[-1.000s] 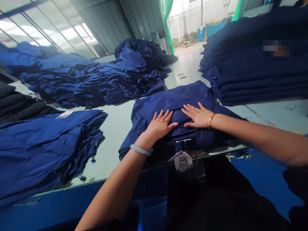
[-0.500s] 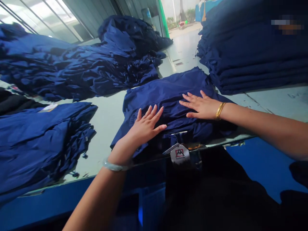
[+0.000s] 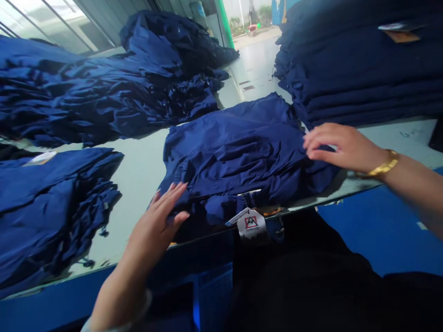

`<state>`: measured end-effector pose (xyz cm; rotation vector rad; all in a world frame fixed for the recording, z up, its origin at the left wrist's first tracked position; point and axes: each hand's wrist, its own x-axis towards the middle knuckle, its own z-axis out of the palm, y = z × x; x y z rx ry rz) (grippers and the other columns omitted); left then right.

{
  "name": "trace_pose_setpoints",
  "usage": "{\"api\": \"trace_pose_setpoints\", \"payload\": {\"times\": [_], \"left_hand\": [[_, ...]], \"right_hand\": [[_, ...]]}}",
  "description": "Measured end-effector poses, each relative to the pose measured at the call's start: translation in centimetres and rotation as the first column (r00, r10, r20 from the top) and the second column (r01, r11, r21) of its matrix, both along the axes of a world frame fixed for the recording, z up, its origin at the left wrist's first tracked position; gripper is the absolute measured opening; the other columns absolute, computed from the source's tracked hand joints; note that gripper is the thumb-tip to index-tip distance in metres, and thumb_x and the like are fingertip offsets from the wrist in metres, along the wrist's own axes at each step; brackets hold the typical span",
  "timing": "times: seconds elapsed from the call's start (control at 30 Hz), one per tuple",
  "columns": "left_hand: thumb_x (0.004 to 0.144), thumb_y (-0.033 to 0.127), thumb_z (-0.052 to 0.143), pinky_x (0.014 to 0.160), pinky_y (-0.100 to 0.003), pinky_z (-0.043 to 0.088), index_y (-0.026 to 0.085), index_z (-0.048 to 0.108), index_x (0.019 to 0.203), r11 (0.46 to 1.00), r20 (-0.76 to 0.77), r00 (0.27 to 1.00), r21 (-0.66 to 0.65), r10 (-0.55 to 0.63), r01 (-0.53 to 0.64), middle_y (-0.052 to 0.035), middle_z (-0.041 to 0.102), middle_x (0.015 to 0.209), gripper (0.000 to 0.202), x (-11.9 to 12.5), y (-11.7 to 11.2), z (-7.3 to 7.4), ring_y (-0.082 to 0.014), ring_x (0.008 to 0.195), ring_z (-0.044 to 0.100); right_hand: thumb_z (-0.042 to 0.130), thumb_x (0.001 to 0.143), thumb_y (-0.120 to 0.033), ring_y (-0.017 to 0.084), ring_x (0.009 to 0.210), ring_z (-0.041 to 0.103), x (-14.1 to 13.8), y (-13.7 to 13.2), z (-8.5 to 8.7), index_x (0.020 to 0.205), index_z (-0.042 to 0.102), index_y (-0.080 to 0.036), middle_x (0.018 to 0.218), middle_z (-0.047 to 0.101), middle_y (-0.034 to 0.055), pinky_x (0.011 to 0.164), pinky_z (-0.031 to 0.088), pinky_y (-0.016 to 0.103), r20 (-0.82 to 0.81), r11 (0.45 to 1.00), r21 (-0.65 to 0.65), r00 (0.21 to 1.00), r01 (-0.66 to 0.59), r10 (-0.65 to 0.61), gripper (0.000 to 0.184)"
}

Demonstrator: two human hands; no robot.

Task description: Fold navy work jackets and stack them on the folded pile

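Note:
A folded navy blue garment [image 3: 238, 157] lies on the pale table [image 3: 138, 170] right in front of me, with a white hang tag [image 3: 252, 223] dangling over the table's front edge. My left hand [image 3: 157, 223] is at the garment's near left corner, fingers stretched out and together, holding nothing. My right hand [image 3: 341, 145], with a gold bangle at the wrist, hovers over the garment's right edge, fingers extended and slightly curved, touching the cloth or just above it.
A neat tall stack of folded navy garments [image 3: 356, 69] stands at the back right. A loose heap of navy garments [image 3: 114, 87] fills the back left, and another pile [image 3: 48, 207] sits at the near left. The table's front face is blue [image 3: 374, 230].
Both hands have slid outward off the middle of the garment: the left toward its near left corner, the right toward its right edge. The view has shifted downward and left.

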<state>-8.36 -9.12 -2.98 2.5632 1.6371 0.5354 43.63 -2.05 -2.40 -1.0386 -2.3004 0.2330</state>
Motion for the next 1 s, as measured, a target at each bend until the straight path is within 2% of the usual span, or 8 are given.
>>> {"api": "trace_pose_setpoints", "payload": {"times": [0.1, 0.2, 0.27, 0.4, 0.53, 0.67, 0.87, 1.0], "left_hand": [[0.1, 0.057, 0.062, 0.132, -0.056, 0.033, 0.038, 0.068, 0.139, 0.99, 0.099, 0.991, 0.1, 0.088, -0.097, -0.0018, 0.072, 0.146, 0.044, -2.9, -4.5, -2.2, -0.0301, 0.143, 0.061], [0.097, 0.059, 0.065, 0.131, -0.058, 0.034, 0.03, 0.077, 0.122, 0.981, 0.168, 0.97, 0.054, 0.175, -0.187, -0.0076, 0.076, 0.138, 0.04, -3.2, -7.2, -4.1, -0.0332, 0.139, 0.064], [0.097, 0.061, 0.063, 0.132, -0.058, 0.031, 0.029, 0.08, 0.117, 0.971, 0.18, 0.955, -0.01, 0.238, -0.24, -0.0088, 0.075, 0.138, 0.041, -2.6, -7.9, -4.7, -0.0329, 0.141, 0.062], [0.098, 0.052, 0.063, 0.135, -0.056, 0.025, 0.029, 0.084, 0.106, 0.948, 0.248, 0.917, -0.017, 0.313, -0.319, -0.008, 0.078, 0.133, 0.032, -2.0, -7.8, -5.1, -0.03, 0.136, 0.067], [0.097, 0.045, 0.063, 0.136, -0.058, 0.02, 0.028, 0.084, 0.099, 0.939, 0.295, 0.896, -0.006, 0.331, -0.345, -0.0079, 0.081, 0.126, 0.027, -2.5, -8.1, -5.1, -0.0291, 0.13, 0.072], [0.098, 0.042, 0.063, 0.136, -0.06, 0.017, 0.027, 0.083, 0.103, 0.935, 0.276, 0.906, 0.059, 0.321, -0.349, -0.0084, 0.081, 0.125, 0.025, -2.7, -8.4, -5.1, -0.0291, 0.127, 0.073], [0.099, 0.041, 0.067, 0.133, -0.066, 0.024, 0.03, 0.083, 0.104, 0.959, 0.191, 0.962, 0.167, 0.195, -0.227, -0.0078, 0.082, 0.121, 0.02, -3.0, -9.2, -4.9, -0.0328, 0.124, 0.074], [0.102, 0.036, 0.06, 0.13, -0.06, 0.036, 0.031, 0.082, 0.098, 0.933, 0.289, 0.94, 0.253, 0.18, -0.257, -0.0049, 0.084, 0.113, 0.022, -3.7, -8.6, -3.0, -0.0291, 0.117, 0.077]], "right_hand": [[0.059, 0.101, -0.064, 0.028, 0.11, 0.076, 2.3, -4.7, -1.3, 0.09, 0.082, -0.031, 0.099, 0.082, 0.0042, 0.11, 0.054, 0.053, 0.041, 0.999, -0.039, 0.999, -0.014, 0.016, 0.041], [0.058, 0.098, -0.07, 0.033, 0.122, 0.073, 2.5, -7.7, -4.4, 0.111, 0.083, -0.038, 0.118, 0.082, 0.0056, 0.118, 0.047, 0.062, 0.105, 0.996, -0.056, 0.993, 0.068, -0.062, 0.043], [0.054, 0.098, -0.069, 0.033, 0.127, 0.07, 2.2, -8.7, -6.2, 0.117, 0.082, -0.048, 0.128, 0.079, 0.0039, 0.123, 0.042, 0.061, 0.09, 0.988, -0.045, 0.985, 0.149, -0.145, 0.039], [0.051, 0.098, -0.061, 0.03, 0.126, 0.07, 2.4, -8.9, -8.0, 0.109, 0.077, -0.068, 0.123, 0.081, -0.0016, 0.118, 0.047, 0.053, -0.023, 0.976, -0.045, 0.977, 0.212, -0.214, 0.029], [0.051, 0.094, -0.064, 0.03, 0.124, 0.071, 3.3, -8.6, -8.3, 0.111, 0.073, -0.075, 0.119, 0.082, -0.0017, 0.108, 0.052, 0.054, -0.048, 0.974, -0.054, 0.973, 0.221, -0.224, 0.029], [0.053, 0.093, -0.065, 0.029, 0.125, 0.07, 3.1, -8.5, -8.1, 0.115, 0.069, -0.077, 0.119, 0.082, -0.0017, 0.108, 0.052, 0.052, -0.058, 0.97, -0.07, 0.97, 0.232, -0.236, 0.029], [0.059, 0.09, -0.064, 0.029, 0.126, 0.07, 3.7, -8.8, -8.3, 0.116, 0.069, -0.077, 0.123, 0.081, -0.0036, 0.108, 0.053, 0.051, -0.038, 0.964, -0.117, 0.969, 0.237, -0.243, 0.03], [0.055, 0.09, -0.071, 0.032, 0.121, 0.073, 4.3, -8.1, -6.1, 0.101, 0.076, -0.072, 0.12, 0.082, -0.0024, 0.103, 0.056, 0.055, -0.094, 0.932, -0.006, 0.928, 0.362, -0.361, 0.024]]}}
